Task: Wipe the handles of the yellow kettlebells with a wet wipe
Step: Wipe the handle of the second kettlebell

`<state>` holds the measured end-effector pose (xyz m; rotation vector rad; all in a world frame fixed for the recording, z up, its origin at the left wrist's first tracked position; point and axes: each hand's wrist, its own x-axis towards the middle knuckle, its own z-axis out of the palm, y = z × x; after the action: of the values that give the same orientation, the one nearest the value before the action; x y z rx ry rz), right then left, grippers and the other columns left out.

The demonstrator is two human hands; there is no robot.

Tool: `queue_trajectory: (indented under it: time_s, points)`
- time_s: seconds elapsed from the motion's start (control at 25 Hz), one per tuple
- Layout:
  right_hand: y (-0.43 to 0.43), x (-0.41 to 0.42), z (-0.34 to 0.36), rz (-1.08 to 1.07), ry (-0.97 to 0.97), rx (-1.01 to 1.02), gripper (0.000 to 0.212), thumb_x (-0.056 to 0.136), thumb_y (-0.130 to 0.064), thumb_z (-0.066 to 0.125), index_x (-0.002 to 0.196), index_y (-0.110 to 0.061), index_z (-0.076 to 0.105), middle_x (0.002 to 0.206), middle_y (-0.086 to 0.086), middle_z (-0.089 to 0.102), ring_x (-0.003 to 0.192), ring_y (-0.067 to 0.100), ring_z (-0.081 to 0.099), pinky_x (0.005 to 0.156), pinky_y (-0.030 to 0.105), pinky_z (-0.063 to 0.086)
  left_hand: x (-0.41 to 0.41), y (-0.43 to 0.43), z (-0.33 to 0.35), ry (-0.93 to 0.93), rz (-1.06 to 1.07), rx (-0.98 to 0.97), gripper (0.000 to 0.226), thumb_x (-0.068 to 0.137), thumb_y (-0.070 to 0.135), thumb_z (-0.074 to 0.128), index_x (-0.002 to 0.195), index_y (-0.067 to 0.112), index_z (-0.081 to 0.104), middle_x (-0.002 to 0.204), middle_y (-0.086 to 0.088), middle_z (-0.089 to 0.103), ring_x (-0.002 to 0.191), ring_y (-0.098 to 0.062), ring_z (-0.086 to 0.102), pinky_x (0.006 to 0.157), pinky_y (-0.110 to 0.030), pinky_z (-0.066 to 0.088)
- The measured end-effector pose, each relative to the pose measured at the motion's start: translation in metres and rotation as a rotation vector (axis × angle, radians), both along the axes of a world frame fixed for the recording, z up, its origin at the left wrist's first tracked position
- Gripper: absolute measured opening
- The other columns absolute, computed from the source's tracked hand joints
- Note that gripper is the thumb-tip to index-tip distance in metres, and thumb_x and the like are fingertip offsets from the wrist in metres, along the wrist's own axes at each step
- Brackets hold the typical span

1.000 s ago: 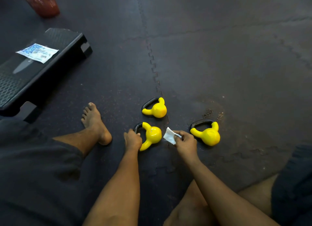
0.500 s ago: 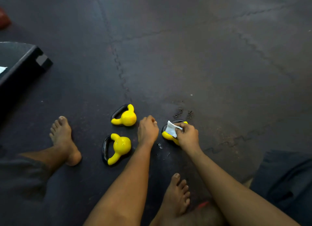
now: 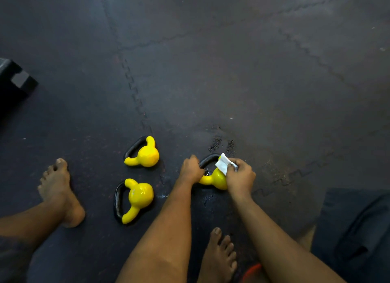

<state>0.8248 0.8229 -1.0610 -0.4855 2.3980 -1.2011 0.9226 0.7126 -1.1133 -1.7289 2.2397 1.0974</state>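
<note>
Pinch, R hand (image 3: 240,177): white wipe (image 3: 222,165), blk handle (image 3: 207,158)

Dim, even light; small glints on the near kettlebell (image 3: 140,195); far floor (image 3: 274,50) paler; edges bend and blur slightly.

This looks like a gym or exercise room. The floor (image 3: 263,67) is laid with dark grey rubber mats that lock together along toothed, puzzle-cut seams (image 3: 135,94), and it is scuffed and worn in patches. Three small glossy yellow kettlebells with black loop handles lie on their sides toward its near edge: one (image 3: 148,156), one nearer (image 3: 141,195) and one to the right (image 3: 217,178). At the floor's left edge shows the corner of a low black plastic step platform (image 3: 14,80). A person sits barefoot on the mats, with the left foot (image 3: 57,189) and the right foot (image 3: 219,258) resting directly on the rubber.
</note>
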Motion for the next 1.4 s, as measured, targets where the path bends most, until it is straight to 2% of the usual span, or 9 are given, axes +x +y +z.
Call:
queue_trajectory:
  time_s: [0.12, 0.24, 0.48, 0.68, 0.88, 1.04, 1.2, 1.32, 1.4]
  points:
    - [-0.001, 0.005, 0.011, 0.009, -0.001, -0.031, 0.026, 0.083, -0.005, 0.057, 0.099, -0.015, 0.075, 0.098, 0.010, 0.074, 0.092, 0.027, 0.065, 0.073, 0.024, 0.042, 0.007, 0.014, 0.013, -0.072, -0.009, 0.024, 0.048, 0.083, 0.018, 0.068, 0.122, -0.003, 0.049, 0.126, -0.025, 0.057, 0.117, -0.040, 0.056, 0.090, -0.040, 0.047]
    - [0.008, 0.009, 0.025, 0.031, -0.006, -0.051, 0.027, 0.083, -0.004, 0.057, 0.100, -0.013, 0.075, 0.098, 0.010, 0.074, 0.090, 0.025, 0.065, 0.071, 0.021, 0.039, 0.012, 0.041, 0.028, -0.016, 0.082, 0.055, 0.051, 0.084, 0.011, 0.065, 0.126, -0.006, 0.040, 0.129, -0.028, 0.055, 0.119, -0.041, 0.055, 0.093, -0.041, 0.046]
    - [0.037, 0.024, 0.055, 0.088, 0.014, -0.067, 0.028, 0.081, -0.003, 0.056, 0.098, -0.012, 0.076, 0.096, 0.009, 0.075, 0.089, 0.023, 0.066, 0.069, 0.021, 0.040, 0.022, 0.074, 0.077, 0.083, 0.155, -0.098, 0.052, 0.084, 0.010, 0.062, 0.129, -0.001, 0.039, 0.123, -0.027, 0.057, 0.114, -0.045, 0.056, 0.087, -0.047, 0.049]
    - [0.050, 0.050, 0.069, 0.197, -0.038, -0.008, 0.026, 0.083, -0.005, 0.057, 0.099, -0.012, 0.076, 0.092, 0.012, 0.074, 0.081, 0.022, 0.066, 0.069, 0.028, 0.051, 0.092, 0.079, 0.092, -0.018, 0.113, -0.140, 0.038, 0.083, 0.007, 0.059, 0.120, 0.006, 0.048, 0.120, -0.025, 0.058, 0.114, -0.043, 0.056, 0.087, -0.045, 0.048]
    - [0.047, 0.079, 0.049, 0.199, -0.154, -0.029, 0.028, 0.083, -0.001, 0.054, 0.097, -0.012, 0.076, 0.086, 0.010, 0.070, 0.059, 0.012, 0.062, 0.064, 0.038, 0.061, 0.145, 0.065, 0.078, 0.109, 0.078, -0.094, 0.042, 0.079, 0.000, 0.059, 0.118, 0.015, 0.058, 0.114, -0.016, 0.067, 0.108, -0.034, 0.060, 0.085, -0.036, 0.049]
    - [0.041, 0.084, 0.026, 0.181, -0.103, -0.030, 0.027, 0.084, -0.003, 0.056, 0.099, -0.014, 0.076, 0.088, 0.004, 0.072, 0.079, 0.016, 0.065, 0.058, 0.013, 0.046, 0.125, 0.062, 0.067, 0.281, 0.112, -0.040, 0.041, 0.084, 0.009, 0.064, 0.124, 0.016, 0.062, 0.120, -0.010, 0.067, 0.112, -0.027, 0.061, 0.093, -0.031, 0.047]
    - [0.026, 0.081, 0.006, 0.007, -0.091, -0.058, 0.031, 0.085, -0.001, 0.053, 0.098, -0.017, 0.076, 0.095, 0.005, 0.075, 0.086, 0.021, 0.066, 0.072, 0.028, 0.050, 0.088, 0.062, 0.049, 0.355, 0.275, -0.035, 0.037, 0.096, 0.020, 0.054, 0.132, 0.014, 0.059, 0.131, -0.010, 0.062, 0.121, -0.027, 0.055, 0.102, -0.034, 0.043]
    - [0.013, 0.074, -0.009, -0.034, -0.125, -0.050, 0.031, 0.086, -0.002, 0.055, 0.099, -0.020, 0.076, 0.095, 0.004, 0.075, 0.085, 0.022, 0.068, 0.075, 0.037, 0.057, 0.077, 0.048, 0.035, 0.345, 0.332, -0.039, 0.030, 0.097, 0.022, 0.051, 0.125, 0.018, 0.063, 0.122, -0.011, 0.066, 0.112, -0.028, 0.060, 0.096, -0.033, 0.047]
    - [0.004, 0.073, -0.015, 0.026, -0.142, -0.027, 0.029, 0.088, -0.004, 0.057, 0.105, -0.019, 0.076, 0.100, 0.003, 0.074, 0.087, 0.018, 0.067, 0.077, 0.033, 0.056, 0.080, 0.039, 0.028, 0.332, 0.321, -0.022, 0.027, 0.097, 0.024, 0.051, 0.119, 0.023, 0.065, 0.113, -0.013, 0.069, 0.105, -0.029, 0.063, 0.093, -0.038, 0.050]
